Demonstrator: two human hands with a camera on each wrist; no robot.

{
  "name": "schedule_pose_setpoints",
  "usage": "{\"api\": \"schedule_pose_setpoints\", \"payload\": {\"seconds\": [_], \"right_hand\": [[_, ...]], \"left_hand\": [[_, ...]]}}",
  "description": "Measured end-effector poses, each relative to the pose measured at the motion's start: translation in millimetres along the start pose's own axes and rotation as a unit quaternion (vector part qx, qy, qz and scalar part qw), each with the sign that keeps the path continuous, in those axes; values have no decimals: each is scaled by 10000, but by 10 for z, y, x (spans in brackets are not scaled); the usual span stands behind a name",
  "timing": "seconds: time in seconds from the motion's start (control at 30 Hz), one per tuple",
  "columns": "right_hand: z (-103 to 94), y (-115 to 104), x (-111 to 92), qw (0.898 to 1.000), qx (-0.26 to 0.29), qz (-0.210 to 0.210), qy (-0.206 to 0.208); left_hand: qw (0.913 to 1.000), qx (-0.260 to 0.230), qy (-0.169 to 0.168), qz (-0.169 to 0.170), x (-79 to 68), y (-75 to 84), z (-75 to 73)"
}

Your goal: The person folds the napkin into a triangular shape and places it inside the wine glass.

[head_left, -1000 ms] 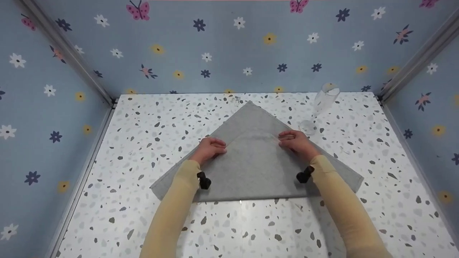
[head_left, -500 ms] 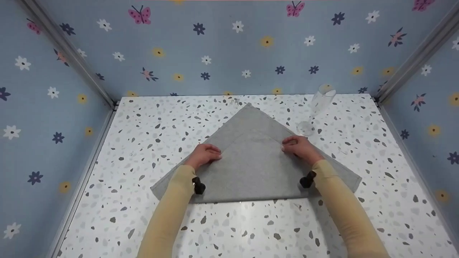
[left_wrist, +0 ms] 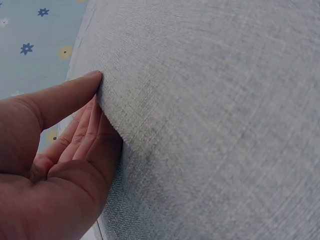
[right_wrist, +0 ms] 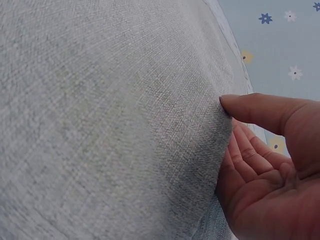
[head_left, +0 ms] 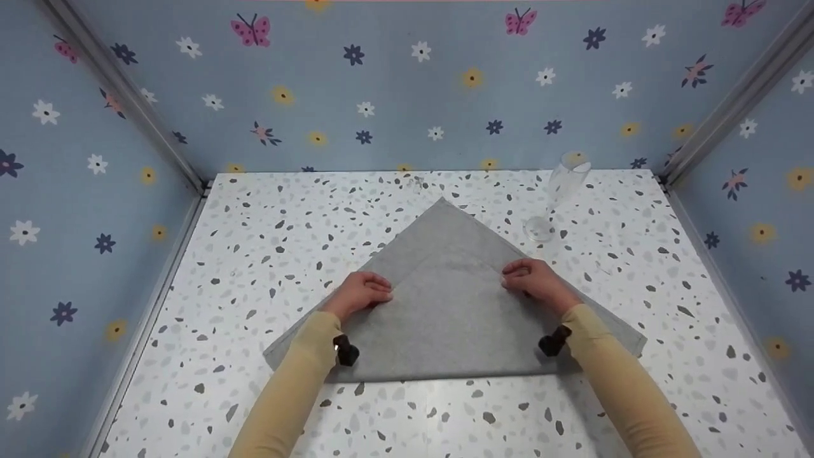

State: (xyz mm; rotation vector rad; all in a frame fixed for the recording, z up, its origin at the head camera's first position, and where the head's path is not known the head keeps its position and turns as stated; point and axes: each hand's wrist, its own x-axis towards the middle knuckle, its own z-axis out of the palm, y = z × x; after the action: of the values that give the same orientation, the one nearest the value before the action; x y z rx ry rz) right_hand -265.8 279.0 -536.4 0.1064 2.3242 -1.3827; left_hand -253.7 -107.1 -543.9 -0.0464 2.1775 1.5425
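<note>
A grey cloth napkin (head_left: 445, 318) lies folded on the table, its point toward the back wall and its straight folded edge toward me. My left hand (head_left: 359, 292) pinches the left slanting edge of the upper layer. In the left wrist view the thumb (left_wrist: 75, 95) lies on top of the cloth and the other fingers sit beneath it. On the opposite slant, my right hand (head_left: 537, 283) pinches the same layer. The right wrist view shows that thumb (right_wrist: 260, 110) over the cloth edge, fingers below. The under layer extends beyond both hands.
A clear champagne flute (head_left: 568, 181) stands behind the napkin at the right, its round base close to the cloth's right slant. Blue flowered panels (head_left: 394, 83) enclose the speckled white table (head_left: 241, 254) at the back and sides.
The napkin has slid a little toward me, with both hands moving along with it and slightly farther apart. The view has shifted slightly. The flute keeps its place.
</note>
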Motion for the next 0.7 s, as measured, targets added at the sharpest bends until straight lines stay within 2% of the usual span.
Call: {"api": "schedule_pose_setpoints", "payload": {"seconds": [0.2, 0.43, 0.47, 0.57, 0.67, 0.7], "right_hand": [[-9, 19, -12, 9999, 97, 10, -48], [-18, -42, -18, 9987, 197, 441, -153], [-17, -52, -21, 9986, 180, 473, -162], [-12, -87, -26, 9986, 95, 511, -105], [-5, -114, -10, 9986, 50, 519, -16], [-2, -123, -1, 9987, 56, 497, 8]], "left_hand": [[10000, -20, 3, 23, -39, -46, 23], [9994, -333, -5, -77, -61, -75, 21], [9994, -326, -44, -62, -104, -27, 13], [9996, -280, -48, -63, -110, -1, 10], [9998, -117, 44, -136, -88, 17, 17], [9998, -91, 111, -157, -41, -21, 22]]}}
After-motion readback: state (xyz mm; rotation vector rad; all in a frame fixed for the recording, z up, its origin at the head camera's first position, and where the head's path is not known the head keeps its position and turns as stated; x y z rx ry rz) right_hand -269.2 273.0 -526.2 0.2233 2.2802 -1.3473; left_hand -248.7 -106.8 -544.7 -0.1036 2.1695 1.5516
